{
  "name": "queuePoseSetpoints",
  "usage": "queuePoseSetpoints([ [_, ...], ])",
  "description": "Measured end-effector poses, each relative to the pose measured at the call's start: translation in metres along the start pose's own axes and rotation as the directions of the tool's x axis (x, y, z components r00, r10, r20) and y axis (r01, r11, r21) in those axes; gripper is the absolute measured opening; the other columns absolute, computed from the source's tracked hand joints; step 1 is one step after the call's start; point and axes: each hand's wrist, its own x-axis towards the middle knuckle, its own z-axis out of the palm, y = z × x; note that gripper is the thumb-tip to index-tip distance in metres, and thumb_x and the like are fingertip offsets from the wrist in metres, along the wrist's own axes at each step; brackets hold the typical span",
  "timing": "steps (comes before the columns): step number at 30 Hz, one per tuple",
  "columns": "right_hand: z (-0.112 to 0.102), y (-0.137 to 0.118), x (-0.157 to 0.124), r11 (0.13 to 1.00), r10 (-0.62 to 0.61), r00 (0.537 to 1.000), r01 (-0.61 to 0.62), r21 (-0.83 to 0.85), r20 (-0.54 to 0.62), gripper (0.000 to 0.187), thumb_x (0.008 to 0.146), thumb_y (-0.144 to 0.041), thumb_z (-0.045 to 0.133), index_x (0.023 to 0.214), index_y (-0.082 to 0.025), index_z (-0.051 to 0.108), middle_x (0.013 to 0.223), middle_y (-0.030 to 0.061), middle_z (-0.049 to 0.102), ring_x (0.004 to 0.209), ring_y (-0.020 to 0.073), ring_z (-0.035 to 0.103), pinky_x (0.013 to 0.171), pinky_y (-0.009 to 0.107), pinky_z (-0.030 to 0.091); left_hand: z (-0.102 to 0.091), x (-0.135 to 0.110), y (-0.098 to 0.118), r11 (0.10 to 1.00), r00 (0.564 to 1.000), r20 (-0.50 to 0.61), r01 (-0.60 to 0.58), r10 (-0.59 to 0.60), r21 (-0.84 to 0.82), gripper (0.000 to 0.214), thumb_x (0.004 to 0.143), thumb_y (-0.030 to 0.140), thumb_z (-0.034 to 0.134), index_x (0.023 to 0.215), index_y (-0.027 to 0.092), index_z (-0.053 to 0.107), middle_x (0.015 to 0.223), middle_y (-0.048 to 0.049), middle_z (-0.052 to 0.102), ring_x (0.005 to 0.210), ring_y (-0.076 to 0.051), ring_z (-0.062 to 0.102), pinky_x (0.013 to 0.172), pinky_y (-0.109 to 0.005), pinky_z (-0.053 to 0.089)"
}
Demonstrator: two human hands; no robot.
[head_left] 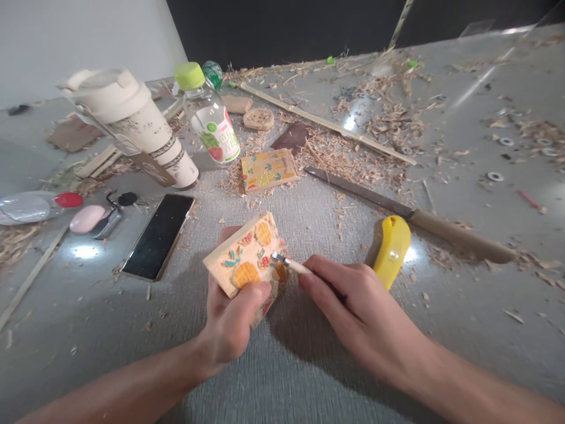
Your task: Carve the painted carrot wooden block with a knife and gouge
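Observation:
My left hand (233, 321) is wrapped round a carved wooden block (229, 268), its thumb lying across the front face. Raised orange fruit shapes, red berries and teal leaves cover that face, which is tilted toward me. My right hand (348, 300) grips a small carving knife (295, 265) by its pale handle. The knife's short metal tip lies over the block near a red berry; whether it touches the wood I cannot tell. Beyond the block, a second painted wooden piece (270, 171) with a yellow star rests among shavings. A yellow-handled tool (392, 250) is right of my right hand.
A phone (159, 235), a patterned tumbler (145, 129) and a green-capped bottle (214, 126) stand or lie to the left. A long blade with a wooden handle (459, 235) lies to the right. Wood shavings (335, 162) and a thin strip (326, 123) cover the back.

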Motion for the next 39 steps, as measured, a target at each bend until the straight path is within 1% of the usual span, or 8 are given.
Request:
queuePoseSetpoints([
  [8,0.006,-0.003,-0.004,0.996,0.059,0.998,-0.058,0.066,-0.017,0.043,0.114,-0.045,0.042,0.078,-0.024,0.052,0.064,-0.0044,0.052,0.057,0.0115,0.043,0.053,0.028,0.034,0.006,-0.009,0.001,0.999,0.998,-0.050,0.040,-0.040,0.003,0.047,0.084,0.022,0.073,0.131,0.024,0.068,0.098,-0.0056,0.073,0.085,-0.022,0.069,0.076,-0.033,0.060],
  [12,0.008,-0.001,-0.007,0.998,-0.062,0.992,0.058,-0.039,-0.110,0.034,0.113,-0.035,0.044,0.083,-0.023,0.053,0.062,-0.0062,0.050,0.051,0.0095,0.041,0.050,0.027,0.031,0.012,-0.014,0.004,0.995,0.991,-0.101,0.086,-0.090,-0.048,0.052,0.084,0.023,0.071,0.136,0.024,0.066,0.101,-0.0060,0.076,0.105,-0.028,0.074,0.099,-0.043,0.060],
  [16,0.011,0.000,-0.009,0.997,-0.075,0.989,0.071,-0.039,-0.127,0.033,0.113,-0.035,0.044,0.085,-0.022,0.055,0.063,-0.0055,0.052,0.051,0.0094,0.043,0.051,0.028,0.032,0.013,-0.014,0.007,0.994,0.992,-0.085,0.087,-0.093,-0.066,0.051,0.086,0.022,0.071,0.137,0.024,0.067,0.099,-0.0061,0.076,0.104,-0.028,0.074,0.102,-0.044,0.059],
  [22,0.009,-0.005,-0.004,0.925,0.000,1.000,0.001,0.379,-0.001,0.042,0.112,-0.048,0.051,0.078,-0.023,0.055,0.066,-0.0043,0.044,0.059,0.0113,0.038,0.050,0.027,0.031,0.000,-0.020,0.009,0.999,0.998,-0.043,0.045,-0.045,-0.011,0.049,0.085,0.018,0.076,0.132,0.026,0.069,0.112,-0.0079,0.076,0.098,-0.026,0.073,0.086,-0.037,0.062],
  [26,-0.021,-0.004,0.015,0.665,0.141,0.927,0.171,0.727,-0.348,0.040,0.110,-0.043,0.057,0.075,-0.025,0.051,0.064,-0.0066,0.027,0.051,0.0110,0.019,0.042,0.028,0.017,-0.001,-0.025,0.004,0.996,0.993,0.104,0.060,-0.052,-0.072,0.038,0.090,0.024,0.078,0.126,0.029,0.068,0.111,-0.0066,0.074,0.093,-0.023,0.072,0.078,-0.032,0.061],
  [29,-0.035,0.005,0.021,0.771,0.138,0.848,0.231,0.593,-0.511,0.039,0.109,-0.040,0.059,0.074,-0.023,0.055,0.063,-0.0066,0.025,0.051,0.0103,0.018,0.044,0.029,0.016,0.003,-0.020,0.004,0.981,0.984,0.098,0.159,-0.148,-0.109,0.035,0.087,0.026,0.077,0.120,0.025,0.069,0.101,-0.0058,0.074,0.081,-0.020,0.070,0.070,-0.030,0.059],
  [33,-0.023,0.011,0.012,0.987,0.018,0.987,0.008,0.160,-0.160,0.046,0.106,-0.050,0.060,0.071,-0.023,0.049,0.061,-0.0048,0.039,0.054,0.0106,0.034,0.046,0.029,0.024,0.010,-0.008,0.007,0.969,0.978,-0.043,0.194,-0.203,-0.153,0.046,0.080,0.021,0.076,0.124,0.025,0.066,0.101,-0.0034,0.077,0.080,-0.020,0.073,0.075,-0.030,0.061],
  [39,-0.010,0.001,0.001,0.990,-0.087,0.996,0.089,-0.111,0.026,0.041,0.110,-0.040,0.053,0.074,-0.025,0.042,0.056,-0.0078,0.042,0.049,0.0087,0.038,0.049,0.028,0.028,0.011,-0.005,0.010,0.975,0.982,-0.104,0.137,-0.156,-0.174,0.073,0.075,0.022,0.075,0.146,0.026,0.059,0.116,-0.0076,0.079,0.101,-0.030,0.078,0.088,-0.039,0.063],
])
